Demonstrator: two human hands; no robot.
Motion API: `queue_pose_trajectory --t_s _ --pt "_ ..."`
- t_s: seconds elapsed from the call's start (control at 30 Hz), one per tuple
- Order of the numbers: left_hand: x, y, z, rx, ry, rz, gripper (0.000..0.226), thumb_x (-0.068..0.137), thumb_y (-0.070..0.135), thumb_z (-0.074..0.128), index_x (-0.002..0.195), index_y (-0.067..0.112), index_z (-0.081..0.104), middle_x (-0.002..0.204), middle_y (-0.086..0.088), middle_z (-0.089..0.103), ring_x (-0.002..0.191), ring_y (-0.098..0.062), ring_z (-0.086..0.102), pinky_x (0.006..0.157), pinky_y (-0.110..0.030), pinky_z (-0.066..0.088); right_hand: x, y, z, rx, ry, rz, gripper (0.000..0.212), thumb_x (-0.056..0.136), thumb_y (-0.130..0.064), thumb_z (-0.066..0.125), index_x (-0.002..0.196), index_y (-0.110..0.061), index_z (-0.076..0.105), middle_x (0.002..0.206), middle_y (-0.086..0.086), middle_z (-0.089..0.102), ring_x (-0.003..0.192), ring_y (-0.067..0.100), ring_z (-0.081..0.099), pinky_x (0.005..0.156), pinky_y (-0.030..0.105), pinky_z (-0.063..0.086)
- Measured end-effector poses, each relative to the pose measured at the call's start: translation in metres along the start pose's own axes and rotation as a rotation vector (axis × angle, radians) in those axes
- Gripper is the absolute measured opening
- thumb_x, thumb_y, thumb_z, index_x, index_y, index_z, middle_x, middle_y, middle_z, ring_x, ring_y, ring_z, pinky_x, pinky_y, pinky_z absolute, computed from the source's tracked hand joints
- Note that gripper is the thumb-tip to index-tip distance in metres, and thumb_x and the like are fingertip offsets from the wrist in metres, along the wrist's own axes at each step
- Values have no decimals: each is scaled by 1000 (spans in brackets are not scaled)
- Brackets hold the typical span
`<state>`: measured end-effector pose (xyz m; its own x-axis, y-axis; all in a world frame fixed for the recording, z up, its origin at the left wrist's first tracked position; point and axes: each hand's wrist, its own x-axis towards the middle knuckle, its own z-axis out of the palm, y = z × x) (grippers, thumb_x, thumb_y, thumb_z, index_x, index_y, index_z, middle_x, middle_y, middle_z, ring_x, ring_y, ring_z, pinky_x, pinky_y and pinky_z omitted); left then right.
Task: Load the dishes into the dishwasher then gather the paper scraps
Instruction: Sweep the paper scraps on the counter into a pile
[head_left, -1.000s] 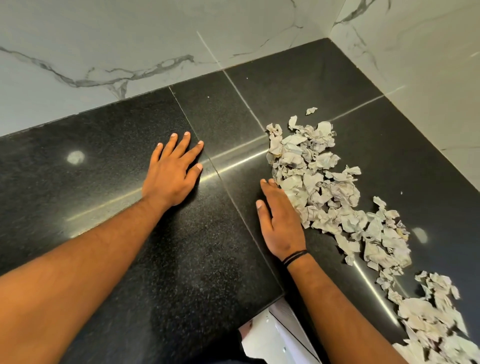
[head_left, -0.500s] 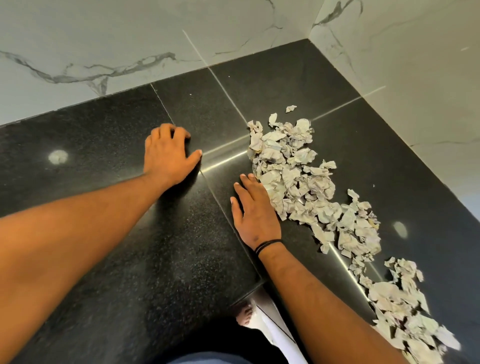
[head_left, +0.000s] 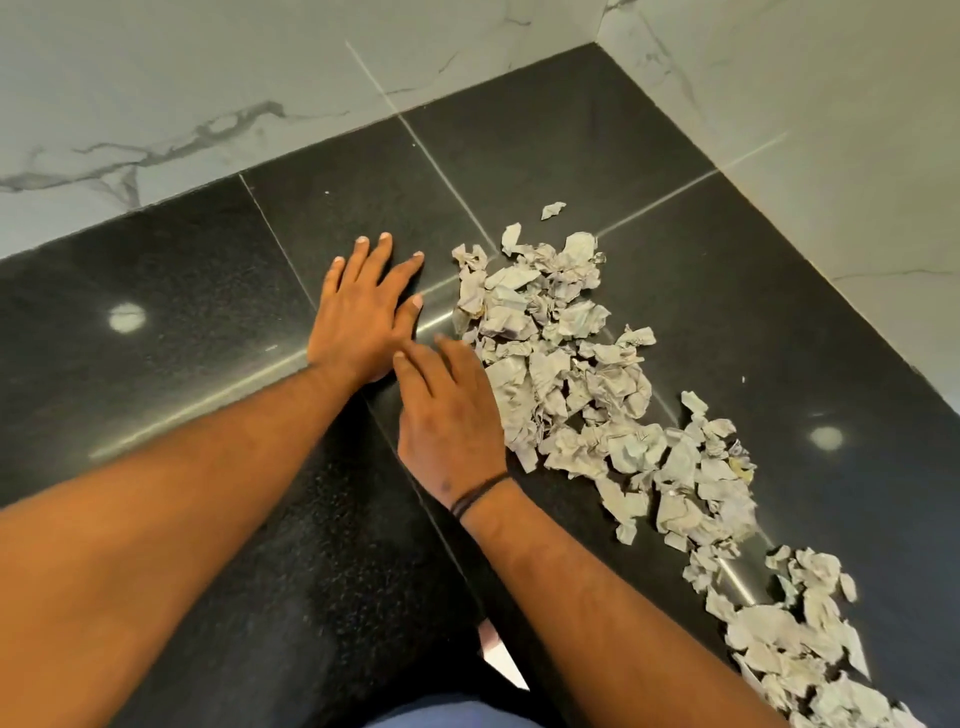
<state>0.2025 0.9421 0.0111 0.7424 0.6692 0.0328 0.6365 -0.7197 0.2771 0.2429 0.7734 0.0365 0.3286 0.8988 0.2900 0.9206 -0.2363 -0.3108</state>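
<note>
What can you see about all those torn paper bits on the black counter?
The paper scraps are pale grey-white, crumpled and torn. They lie in a loose band on the glossy black counter, from near the marble corner toward the near right edge. One small scrap sits apart. The right hand meets their left side.

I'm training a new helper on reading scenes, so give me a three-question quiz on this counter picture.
1. True or false: the left hand grips a scrap.
2. The scraps lie on: A) a white cloth, B) a black counter, C) a tray.
3. Fill in: the wrist of the right hand wears a dark ____.

Key: 1. False, it lies flat with fingers spread on the counter. 2. B. 3. Band.
</note>
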Motion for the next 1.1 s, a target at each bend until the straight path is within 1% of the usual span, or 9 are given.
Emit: queue_pose_trajectory --t_s 0.1,0.2,0.43,0.5,0.6,0.67,0.87,1.03,1.1 --pt "-1 -1 -1 -5 -1 -7 53 106 40 38 158 32 30 169 -6 15 157 -27 7 126 -48 8 51 11 -3 -178 -151 52 50 92 -13 44 141 -5 51 148 13 48 147 40 27 122 54 14" --pt "0 -1 1 -10 20 -7 53 105 40 40 157 31 33 168 -6 19 156 -27 11 125 -49 10 76 41 0 -350 -353 83 55 101 -19 35 154 -7 31 164 14 22 153 37 8 124 54 2" --pt "-1 1 1 -18 39 -8 52 105 41 42 156 31 36 168 -5 21 156 -27 12 126 -48 10 28 79 -19 -367 -463 124 57 102 -13 24 159 -10 16 168 7 6 154 36 -7 124 53 -4" --pt "0 0 2 -17 41 -11 52 105 41 41 156 31 36 168 -5 20 156 -27 11 126 -48 10 24 83 -32 -374 -473 141 58 100 -11 27 158 -9 21 168 9 10 153 38 -5 124 54 -2" --pt "1 -2 3 6 33 -10 53 105 43 39 157 32 33 169 -4 19 156 -26 10 126 -48 9 39 80 -40 -295 -307 176 54 101 -16 41 154 -9 33 162 15 27 152 39 11 125 52 7" --pt "0 -3 3 9 27 -11 53 105 43 38 157 33 32 169 -3 18 156 -25 10 126 -48 9 65 78 -37 -228 -266 173 55 102 -23 41 155 -10 30 162 16 27 152 38 15 125 51 11" --pt "0 -2 2 2 31 -10 53 105 43 40 157 33 33 169 -4 18 156 -25 10 126 -47 8 98 88 -2 -288 -477 173 63 105 -36 29 159 -8 14 168 13 6 154 32 4 125 49 3" --pt "-1 -1 2 -4 35 -10 53 105 42 40 157 33 34 168 -4 20 156 -25 11 126 -48 9 42 88 -23 -237 -464 208 62 106 -34 26 159 -5 11 167 14 6 155 31 3 125 48 3" --pt "-1 -1 2 -7 34 -14 52 105 42 40 157 33 34 168 -3 20 156 -25 11 126 -48 9 25 81 -38 -229 -532 244 62 105 -32 31 158 -3 16 167 16 9 154 32 5 125 50 4"
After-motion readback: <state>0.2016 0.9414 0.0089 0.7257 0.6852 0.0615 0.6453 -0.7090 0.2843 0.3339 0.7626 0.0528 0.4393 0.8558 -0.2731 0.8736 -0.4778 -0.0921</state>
